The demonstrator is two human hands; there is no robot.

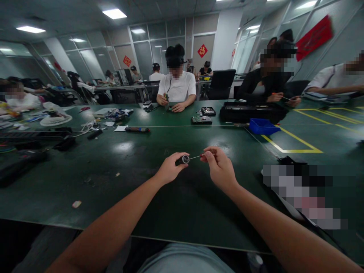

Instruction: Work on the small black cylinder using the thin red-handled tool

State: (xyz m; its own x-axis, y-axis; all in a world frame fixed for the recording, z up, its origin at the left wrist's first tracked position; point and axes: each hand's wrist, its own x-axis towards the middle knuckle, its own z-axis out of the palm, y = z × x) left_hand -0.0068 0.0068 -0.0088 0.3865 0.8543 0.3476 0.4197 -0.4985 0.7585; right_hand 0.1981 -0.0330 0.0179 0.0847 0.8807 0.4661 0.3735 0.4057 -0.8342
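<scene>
Pinching a dark, silver-rimmed cylinder is my left hand; at three o'clock my right hand grips a reddish, thin-shafted screwdriver.

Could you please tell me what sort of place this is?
Probably an electronics workroom: there is a long green worktable, what look like hard drives on it, and a screwdriver-like tool in the right hand.

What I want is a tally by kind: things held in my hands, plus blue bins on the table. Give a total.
Small round dark part, in the left hand: 1
Screwdriver-like tool, in the right hand: 1
Blue bin, on the table: 1
Total: 3
</scene>
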